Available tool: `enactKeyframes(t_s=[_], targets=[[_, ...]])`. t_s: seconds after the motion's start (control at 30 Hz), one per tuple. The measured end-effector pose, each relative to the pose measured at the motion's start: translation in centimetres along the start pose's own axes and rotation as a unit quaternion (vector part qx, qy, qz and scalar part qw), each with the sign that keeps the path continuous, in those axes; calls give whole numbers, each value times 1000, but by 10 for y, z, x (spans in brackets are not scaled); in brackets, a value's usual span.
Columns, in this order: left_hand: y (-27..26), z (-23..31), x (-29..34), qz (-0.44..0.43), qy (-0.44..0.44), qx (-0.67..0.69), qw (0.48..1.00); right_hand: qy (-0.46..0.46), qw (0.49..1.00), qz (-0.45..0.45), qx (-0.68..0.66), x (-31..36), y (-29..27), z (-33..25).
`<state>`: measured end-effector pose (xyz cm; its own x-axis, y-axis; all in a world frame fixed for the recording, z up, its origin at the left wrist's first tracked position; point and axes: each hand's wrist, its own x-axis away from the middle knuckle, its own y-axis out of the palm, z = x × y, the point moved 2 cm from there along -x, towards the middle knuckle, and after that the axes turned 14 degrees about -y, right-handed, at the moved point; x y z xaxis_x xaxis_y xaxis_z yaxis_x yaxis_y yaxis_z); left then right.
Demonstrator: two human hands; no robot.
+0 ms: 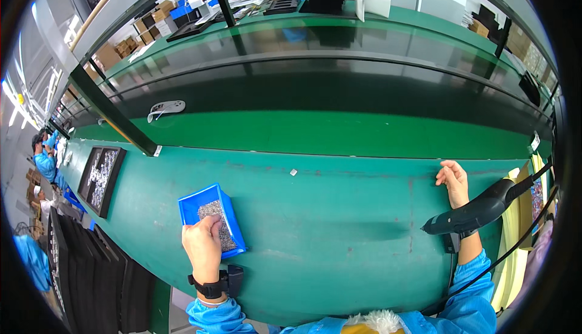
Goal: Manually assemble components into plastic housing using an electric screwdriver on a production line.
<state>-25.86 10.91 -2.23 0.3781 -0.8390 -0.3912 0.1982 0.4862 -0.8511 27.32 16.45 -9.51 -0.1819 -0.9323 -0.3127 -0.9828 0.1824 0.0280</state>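
Observation:
My left hand (203, 246) reaches over the near side of a blue plastic bin (237, 237), its fingers bent together at the contents. Inside lies a heap of tiny grey metal pieces (210, 209), too small to tell apart. The fingers hide whatever may be pinched between them. A black strap with a small box circles that wrist. On the right, my right hand (453, 182) is raised at the table's far part, its fingers loosely bent and apart with nothing visible in them. A black power screwdriver (473, 216) hangs across that forearm, its tip pointing left.
A black tray (102, 179) of small shiny parts lies at the left on the green table (327, 231). Stacked black trays (91, 273) stand below it. A white controller-like object (167, 108) rests beyond the metal post (112, 113). The screwdriver's cable (503, 258) loops at the right.

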Motion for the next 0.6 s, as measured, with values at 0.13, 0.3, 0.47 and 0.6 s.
enactKeyframes(t_s=[0.13,0.3,0.47,0.6], targets=[[-4,0,2,12,14,-26,999,-7,1000,-4,-4,1,-2,2],[-5,-2,2,1,17,-36,999,-19,1000,-13,-2,-2,-4,7],[-8,2,0,45,7,-22,999,-2,998,19,-57,0,-11,-3],[-3,-7,-3,48,8,17,999,-153,981,-50,-111,12,17,-71]])
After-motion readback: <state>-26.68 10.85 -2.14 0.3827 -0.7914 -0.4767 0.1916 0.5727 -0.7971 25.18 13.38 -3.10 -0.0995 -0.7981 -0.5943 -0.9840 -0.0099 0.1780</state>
